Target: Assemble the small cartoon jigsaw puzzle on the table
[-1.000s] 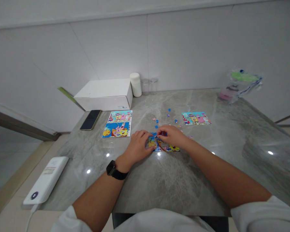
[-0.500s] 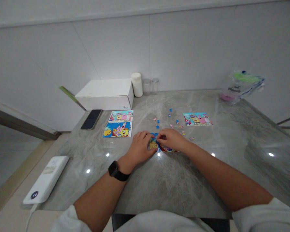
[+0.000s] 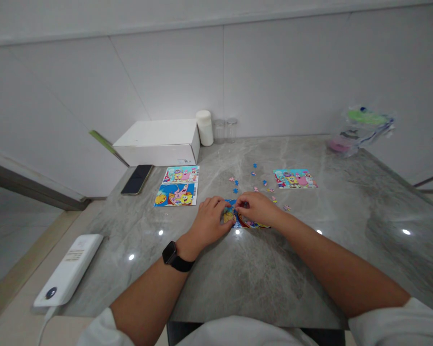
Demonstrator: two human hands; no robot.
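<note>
A partly covered jigsaw picture (image 3: 242, 222), blue with yellow and red parts, lies flat on the grey table. My left hand (image 3: 212, 218) rests at its left side, thumb and fingers apart, fingertips on its edge. Over the picture's upper middle, my right hand (image 3: 254, 206) has thumb and forefinger pinched together; whatever is between them is too small to make out. Several loose puzzle pieces (image 3: 235, 190) lie behind my hands. A finished-looking picture (image 3: 296, 178) is at the right, and a two-part picture sheet (image 3: 177, 186) at the left.
On the grey table (image 3: 238, 283) are a black phone (image 3: 137, 179), a white box (image 3: 159, 143), a white bottle (image 3: 204, 128), two clear jars (image 3: 231, 130), a plastic bag (image 3: 359, 132) at the back right, and a white power bank (image 3: 69, 270) with a cable.
</note>
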